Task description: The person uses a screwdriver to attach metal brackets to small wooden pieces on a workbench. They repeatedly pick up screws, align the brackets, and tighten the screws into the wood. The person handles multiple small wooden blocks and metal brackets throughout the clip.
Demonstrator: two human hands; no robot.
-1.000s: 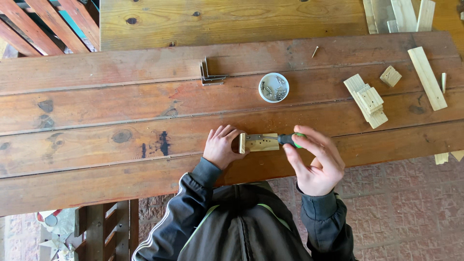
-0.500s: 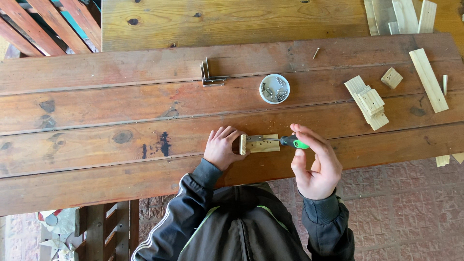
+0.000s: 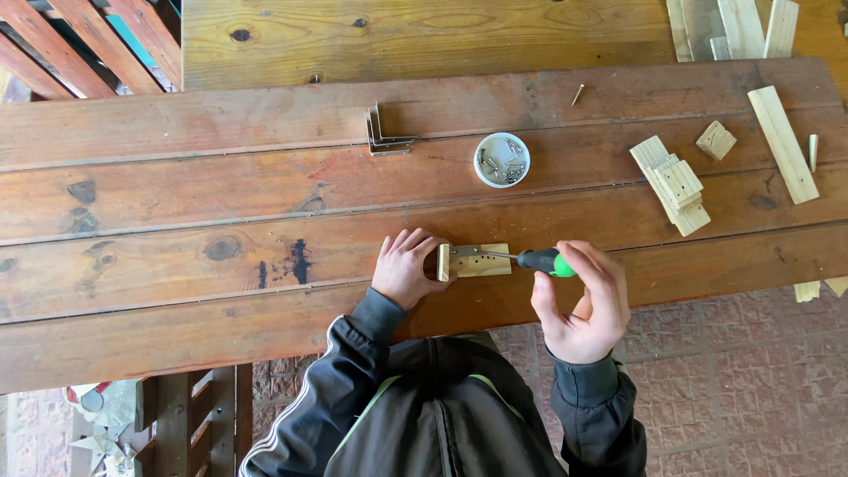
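Pinching a green-handled screwdriver [image 3: 539, 261] in curled fingers, the right hand [image 3: 583, 305] aims it left at a small wooden block [image 3: 477, 261] near the table's [image 3: 177, 221] near edge. Left hand [image 3: 405, 268], fingers pressed together, steadies the block. Farther off, a white tub [image 3: 502, 160] holds screws.

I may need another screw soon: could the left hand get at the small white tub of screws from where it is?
Probably yes: the white tub sits just beyond the left hand with bare tabletop between, but that hand is steadying the wooden block.
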